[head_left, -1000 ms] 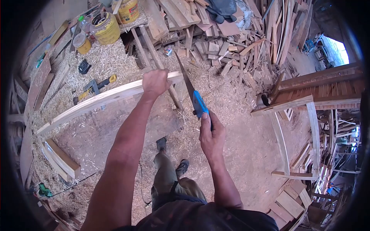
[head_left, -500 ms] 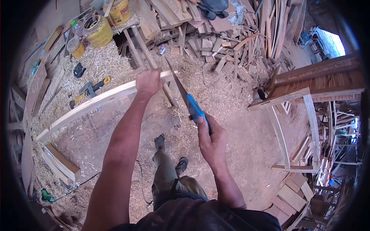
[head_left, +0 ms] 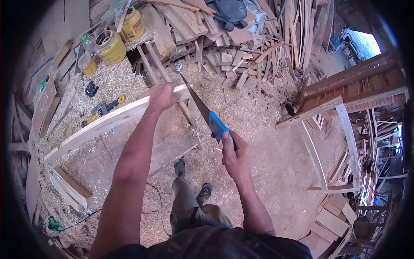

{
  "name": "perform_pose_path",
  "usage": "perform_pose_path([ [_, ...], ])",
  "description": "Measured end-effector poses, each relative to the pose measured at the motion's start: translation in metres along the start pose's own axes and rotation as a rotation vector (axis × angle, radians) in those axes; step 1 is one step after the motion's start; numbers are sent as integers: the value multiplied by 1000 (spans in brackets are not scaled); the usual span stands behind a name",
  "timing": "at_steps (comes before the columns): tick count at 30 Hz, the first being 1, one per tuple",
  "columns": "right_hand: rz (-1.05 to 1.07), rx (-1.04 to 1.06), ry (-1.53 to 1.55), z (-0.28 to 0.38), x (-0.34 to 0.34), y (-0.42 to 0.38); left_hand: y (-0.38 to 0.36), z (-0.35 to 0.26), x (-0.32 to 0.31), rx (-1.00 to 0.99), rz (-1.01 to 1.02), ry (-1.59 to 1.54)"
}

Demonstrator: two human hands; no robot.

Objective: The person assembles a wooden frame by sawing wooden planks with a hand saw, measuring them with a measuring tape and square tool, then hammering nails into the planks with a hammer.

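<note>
A long, pale, slightly curved wooden plank (head_left: pixel 97 123) slants across the workbench (head_left: pixel 142 144), its near end at the left. My left hand (head_left: pixel 163 97) is closed over the plank close to its right end. In my right hand (head_left: pixel 237 156) is a handsaw (head_left: pixel 219 125), gripped by its blue handle with the thumb along the side. The saw's blade points up and away, and its far part overlaps the plank's end in this view. Behind the plank lies a yellow-and-black power tool (head_left: pixel 103 111) among wood shavings.
Yellow buckets (head_left: pixel 111 48) and a black tape measure (head_left: pixel 91 89) stand at the upper left. Two short wood blocks (head_left: pixel 73 187) rest on the bench's left. Scrap wood (head_left: pixel 246 60) is heaped at the back. A wooden frame (head_left: pixel 340 112) stands at right. A cable (head_left: pixel 161 203) crosses the floor.
The short bit of plank that showed beyond the blade is gone from there; the plank now ends at the blade. The whole view has shifted slightly. Both hands keep their grip.
</note>
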State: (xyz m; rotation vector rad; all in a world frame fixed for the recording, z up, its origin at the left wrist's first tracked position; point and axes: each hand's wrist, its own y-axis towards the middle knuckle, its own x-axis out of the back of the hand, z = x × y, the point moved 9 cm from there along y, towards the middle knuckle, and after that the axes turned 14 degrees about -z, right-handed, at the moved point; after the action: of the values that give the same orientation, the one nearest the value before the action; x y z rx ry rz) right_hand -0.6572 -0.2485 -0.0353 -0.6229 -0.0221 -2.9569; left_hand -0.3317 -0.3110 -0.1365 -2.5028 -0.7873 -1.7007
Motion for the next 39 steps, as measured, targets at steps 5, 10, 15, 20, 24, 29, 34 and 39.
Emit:
perform_pose_path([
  [5, -17, 27, -75, -15, 2, -10, -12, 13, -16, 355, -116, 98],
  [10, 8, 31, -57, -32, -3, -21, -14, 1, -19, 311, -83, 204],
  [15, 34, 35, -48, -35, 2, -27, -19, 3, -15, 324, -206, 133],
  [20, 28, -12, 33, -51, 4, -32, -16, 7, -18, 319, -267, 120],
  [24, 38, 69, -17, -27, -2, -30, -8, 7, -11, 349, -224, 96],
  [29, 35, -21, -3, -32, 16, -34, -26, 2, -14, 320, -302, 93],
  [34, -6, 143, 13, -29, -44, 22, -43, -11, -10, 276, -376, 57],
  [39, -41, 125, 8, -29, -38, 10, -49, -17, -6, 266, -378, 22],
])
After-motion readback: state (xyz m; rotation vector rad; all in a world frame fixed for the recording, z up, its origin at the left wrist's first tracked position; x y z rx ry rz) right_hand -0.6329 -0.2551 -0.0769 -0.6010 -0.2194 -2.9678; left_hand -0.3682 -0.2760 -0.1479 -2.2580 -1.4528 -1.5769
